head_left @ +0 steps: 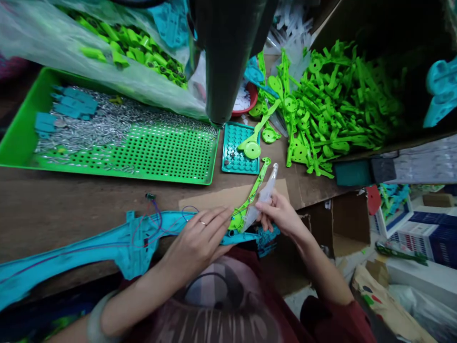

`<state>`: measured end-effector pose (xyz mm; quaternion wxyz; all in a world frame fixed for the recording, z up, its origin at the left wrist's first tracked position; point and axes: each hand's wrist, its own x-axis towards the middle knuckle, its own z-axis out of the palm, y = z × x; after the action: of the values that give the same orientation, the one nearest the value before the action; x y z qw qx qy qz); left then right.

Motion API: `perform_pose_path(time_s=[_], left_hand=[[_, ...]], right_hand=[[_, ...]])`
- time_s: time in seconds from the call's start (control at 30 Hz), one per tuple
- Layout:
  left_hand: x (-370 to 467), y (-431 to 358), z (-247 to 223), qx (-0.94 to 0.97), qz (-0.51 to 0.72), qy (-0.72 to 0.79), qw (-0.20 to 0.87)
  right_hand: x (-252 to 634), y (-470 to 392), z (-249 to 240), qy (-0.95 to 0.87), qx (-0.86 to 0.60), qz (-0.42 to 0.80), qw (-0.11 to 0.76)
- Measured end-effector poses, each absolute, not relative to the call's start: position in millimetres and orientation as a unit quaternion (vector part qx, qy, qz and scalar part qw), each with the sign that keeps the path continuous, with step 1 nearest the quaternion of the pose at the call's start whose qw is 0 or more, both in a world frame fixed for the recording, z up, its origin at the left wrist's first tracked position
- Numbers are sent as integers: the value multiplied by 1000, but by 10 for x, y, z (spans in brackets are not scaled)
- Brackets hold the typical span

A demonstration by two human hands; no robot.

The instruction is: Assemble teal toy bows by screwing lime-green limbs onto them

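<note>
My left hand [210, 226] lies over the blue plastic shell [103, 238] and the round end of a green plastic arm [257, 186], its fingers pressed together around them. Thin red and blue wires [157, 221] run along the shell, with a small circuit board [150, 196] at one end. Between thumb and fingers, my right hand [280, 213] pinches a clear plastic piece [268, 190], tilted beside the green arm. The lower end of the clear piece reaches the shell near the green round part. My left fingertips are partly hidden.
A green perforated tray [171, 157] holds many screws and several blue parts. A dark vertical machine column [228, 57] stands over the bench. Behind lie a small teal tray [235, 164] and a heap of green parts [321, 105]. Cardboard [210, 197] lies under the work.
</note>
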<state>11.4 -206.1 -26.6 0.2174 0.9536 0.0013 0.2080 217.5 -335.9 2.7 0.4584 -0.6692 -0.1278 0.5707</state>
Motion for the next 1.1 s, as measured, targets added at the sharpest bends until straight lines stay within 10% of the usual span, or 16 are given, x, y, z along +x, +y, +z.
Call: perform_pose_path(time_s=[0.33, 1.1], left_hand=[[148, -2031, -184, 957, 170, 1, 233], [372, -1907, -127, 897, 97, 109, 417]], right_hand=[[2017, -3473, 142, -576, -789, 14, 214], [2011, -3403, 182, -646, -738, 85, 176]])
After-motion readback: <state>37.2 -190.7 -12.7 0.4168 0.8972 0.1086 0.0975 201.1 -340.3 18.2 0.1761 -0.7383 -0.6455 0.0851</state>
